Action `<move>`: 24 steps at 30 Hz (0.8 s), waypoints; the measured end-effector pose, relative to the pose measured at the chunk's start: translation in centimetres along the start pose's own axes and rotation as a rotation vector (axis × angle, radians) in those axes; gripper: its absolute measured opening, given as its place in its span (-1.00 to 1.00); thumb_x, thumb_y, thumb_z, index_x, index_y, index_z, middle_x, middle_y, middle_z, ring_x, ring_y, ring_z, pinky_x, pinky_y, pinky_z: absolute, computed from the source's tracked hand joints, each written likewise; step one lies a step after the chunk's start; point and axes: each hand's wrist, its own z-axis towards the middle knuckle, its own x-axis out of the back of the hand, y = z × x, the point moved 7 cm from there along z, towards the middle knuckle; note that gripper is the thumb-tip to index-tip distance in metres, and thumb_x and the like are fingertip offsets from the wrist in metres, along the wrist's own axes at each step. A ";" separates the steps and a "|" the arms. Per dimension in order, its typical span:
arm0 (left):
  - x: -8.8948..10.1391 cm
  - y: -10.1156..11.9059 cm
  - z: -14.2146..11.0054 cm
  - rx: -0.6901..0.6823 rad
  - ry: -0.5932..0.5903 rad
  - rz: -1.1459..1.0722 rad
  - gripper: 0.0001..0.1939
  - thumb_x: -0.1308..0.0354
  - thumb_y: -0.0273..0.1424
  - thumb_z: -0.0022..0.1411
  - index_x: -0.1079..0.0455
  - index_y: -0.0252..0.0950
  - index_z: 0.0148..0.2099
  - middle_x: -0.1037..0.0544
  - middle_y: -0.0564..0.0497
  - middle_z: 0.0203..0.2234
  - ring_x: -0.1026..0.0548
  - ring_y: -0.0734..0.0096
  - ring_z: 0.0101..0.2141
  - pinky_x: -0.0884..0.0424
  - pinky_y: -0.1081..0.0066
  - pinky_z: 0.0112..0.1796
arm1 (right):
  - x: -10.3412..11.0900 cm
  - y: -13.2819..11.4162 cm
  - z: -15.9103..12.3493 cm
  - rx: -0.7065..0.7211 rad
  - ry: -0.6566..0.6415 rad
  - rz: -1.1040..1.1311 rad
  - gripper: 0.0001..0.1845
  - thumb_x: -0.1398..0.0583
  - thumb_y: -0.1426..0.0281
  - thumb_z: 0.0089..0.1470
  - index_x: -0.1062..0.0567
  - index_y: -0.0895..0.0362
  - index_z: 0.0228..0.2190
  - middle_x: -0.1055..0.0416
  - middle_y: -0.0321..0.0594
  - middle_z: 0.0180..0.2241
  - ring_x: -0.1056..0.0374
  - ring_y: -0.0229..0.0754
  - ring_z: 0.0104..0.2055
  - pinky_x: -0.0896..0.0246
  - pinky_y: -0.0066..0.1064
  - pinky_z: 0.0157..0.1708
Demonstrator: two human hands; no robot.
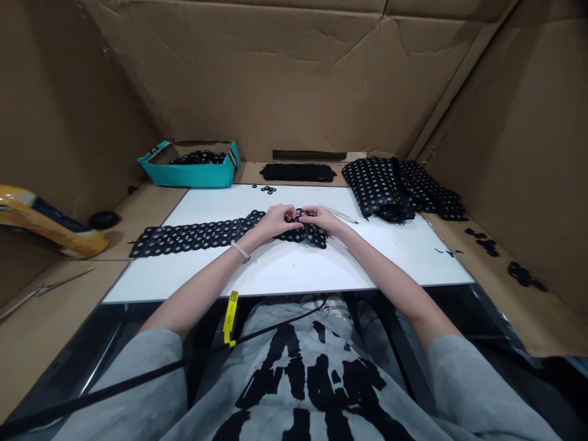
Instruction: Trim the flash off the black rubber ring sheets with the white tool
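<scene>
A long strip of black lace with round holes lies across the white board. My left hand and my right hand meet over its right end, their fingers pinching the bunched lace. What the fingertips hold inside the fold is hidden. A slim silver-tipped tool lies just beyond my right hand, apart from it. A beaded bracelet circles my left wrist.
Folded black dotted lace is piled at the board's back right. A teal box holds black lace pieces. Another lace strip lies behind the board. Small black cut pieces lie on the cardboard to the right. Cardboard walls surround the bench.
</scene>
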 end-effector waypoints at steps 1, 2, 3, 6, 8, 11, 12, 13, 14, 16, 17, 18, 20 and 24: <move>0.0 -0.3 0.0 0.024 0.002 -0.040 -0.64 -0.28 -0.06 0.05 -0.37 -0.25 -0.39 -0.50 0.02 -0.47 -0.41 0.30 -0.38 -0.27 0.36 -0.31 | 0.0 0.1 0.0 -0.007 -0.004 0.014 -0.61 -0.33 0.24 -0.15 -0.57 0.17 -0.24 -0.57 -0.22 -0.24 -0.41 -0.16 -0.17 -0.22 -0.36 -0.08; 0.0 -0.5 0.1 0.044 0.001 -0.077 -0.65 -0.28 -0.07 0.05 -0.39 -0.25 -0.39 -0.51 0.02 -0.47 -0.42 0.31 -0.40 -0.28 0.37 -0.34 | 0.0 0.2 0.0 -0.014 -0.002 0.012 -0.60 -0.34 0.24 -0.16 -0.57 0.17 -0.24 -0.57 -0.22 -0.26 -0.42 -0.16 -0.18 -0.22 -0.36 -0.09; 0.0 -0.8 0.1 0.058 -0.004 -0.107 -0.66 -0.28 -0.07 0.05 -0.41 -0.26 -0.39 -0.53 0.01 -0.47 -0.43 0.32 -0.41 -0.28 0.37 -0.35 | 0.1 0.2 0.0 -0.020 0.008 -0.002 -0.59 -0.34 0.24 -0.17 -0.58 0.17 -0.24 -0.56 -0.24 -0.29 -0.41 -0.17 -0.21 -0.22 -0.37 -0.11; 0.0 -1.3 0.1 0.077 -0.032 -0.168 -0.69 -0.28 -0.12 0.06 -0.50 -0.29 -0.37 -0.61 -0.04 -0.43 -0.49 0.30 -0.39 -0.34 0.37 -0.33 | 0.5 0.4 0.0 -0.037 0.057 -0.068 -0.61 -0.35 0.23 -0.19 -0.57 0.19 -0.28 -0.52 -0.28 -0.39 -0.38 -0.21 -0.30 -0.22 -0.38 -0.20; -0.2 -1.6 0.1 0.098 -0.045 -0.201 -0.72 -0.27 -0.16 0.07 -0.56 -0.30 -0.35 -0.64 -0.07 -0.40 -0.53 0.27 -0.37 -0.38 0.36 -0.30 | 0.6 0.6 0.1 -0.055 0.087 -0.100 -0.64 -0.36 0.24 -0.20 -0.55 0.19 -0.33 -0.50 -0.29 -0.42 -0.36 -0.23 -0.35 -0.21 -0.39 -0.25; -0.7 -2.1 0.2 0.150 -0.053 -0.243 -0.74 -0.28 -0.21 0.06 -0.60 -0.32 -0.34 -0.66 -0.10 -0.39 -0.56 0.23 -0.35 -0.41 0.34 -0.26 | 0.5 1.1 0.1 -0.104 0.128 -0.119 -0.65 -0.38 0.21 -0.22 -0.50 0.17 -0.40 -0.48 -0.29 -0.46 -0.32 -0.26 -0.43 -0.19 -0.39 -0.33; -0.8 -2.3 0.3 0.173 -0.054 -0.259 -0.74 -0.30 -0.21 0.04 -0.60 -0.32 -0.34 -0.67 -0.10 -0.39 -0.57 0.21 -0.34 -0.42 0.33 -0.26 | 0.5 1.3 0.1 -0.116 0.144 -0.119 -0.63 -0.39 0.19 -0.23 -0.48 0.16 -0.42 -0.47 -0.31 -0.48 -0.30 -0.26 -0.45 -0.18 -0.40 -0.35; -0.8 -2.6 0.3 0.199 -0.054 -0.277 -0.74 -0.32 -0.22 0.01 -0.61 -0.32 -0.34 -0.67 -0.10 -0.39 -0.58 0.20 -0.33 -0.43 0.32 -0.25 | 0.5 1.4 0.2 -0.121 0.160 -0.119 -0.62 -0.40 0.19 -0.25 -0.47 0.15 -0.43 -0.46 -0.32 -0.49 -0.29 -0.27 -0.46 -0.17 -0.40 -0.36; -0.8 -3.0 0.3 0.232 -0.058 -0.297 -0.74 -0.33 -0.22 -0.01 -0.61 -0.32 -0.35 -0.67 -0.10 -0.40 -0.58 0.19 -0.33 -0.43 0.31 -0.24 | 0.5 1.5 0.3 -0.120 0.173 -0.123 -0.62 -0.41 0.19 -0.27 -0.45 0.15 -0.45 -0.44 -0.33 -0.49 -0.28 -0.28 -0.46 -0.17 -0.41 -0.36; -0.6 -4.0 0.2 0.311 -0.064 -0.340 -0.75 -0.36 -0.23 -0.06 -0.62 -0.30 -0.36 -0.67 -0.09 -0.42 -0.58 0.17 -0.32 -0.44 0.30 -0.22 | 0.4 1.6 0.6 -0.119 0.177 -0.146 -0.65 -0.41 0.24 -0.30 -0.44 0.15 -0.50 -0.42 -0.35 -0.51 -0.26 -0.29 -0.46 -0.15 -0.42 -0.36; -0.4 -4.6 0.2 0.354 -0.062 -0.360 -0.76 -0.37 -0.24 -0.08 -0.62 -0.29 -0.38 -0.67 -0.08 -0.43 -0.58 0.16 -0.31 -0.44 0.29 -0.21 | 0.3 1.7 0.8 -0.127 0.166 -0.159 -0.66 -0.41 0.26 -0.31 -0.43 0.15 -0.51 -0.40 -0.36 -0.52 -0.26 -0.29 -0.47 -0.15 -0.42 -0.37; -0.1 -5.2 0.1 0.392 -0.058 -0.379 -0.77 -0.39 -0.25 -0.11 -0.63 -0.28 -0.39 -0.67 -0.07 -0.43 -0.58 0.16 -0.30 -0.44 0.28 -0.19 | 0.2 1.8 1.0 -0.137 0.150 -0.169 -0.68 -0.40 0.27 -0.31 -0.43 0.15 -0.52 -0.39 -0.37 -0.52 -0.25 -0.29 -0.47 -0.15 -0.41 -0.37; 0.6 -6.1 0.0 0.440 -0.048 -0.408 -0.76 -0.41 -0.23 -0.14 -0.63 -0.26 -0.41 -0.67 -0.05 -0.43 -0.57 0.15 -0.29 -0.44 0.26 -0.16 | 0.0 1.8 1.2 -0.139 0.129 -0.188 -0.68 -0.39 0.26 -0.29 -0.43 0.14 -0.51 -0.39 -0.36 -0.51 -0.25 -0.28 -0.47 -0.15 -0.41 -0.37; 1.2 -6.4 0.1 0.438 -0.045 -0.442 -0.68 -0.45 -0.14 -0.22 -0.63 -0.25 -0.44 -0.66 -0.06 -0.47 -0.56 0.14 -0.28 -0.42 0.23 -0.13 | 0.2 1.5 1.4 -0.102 0.153 -0.241 -0.71 -0.38 0.28 -0.26 -0.45 0.15 -0.50 -0.41 -0.35 -0.49 -0.26 -0.27 -0.43 -0.15 -0.41 -0.34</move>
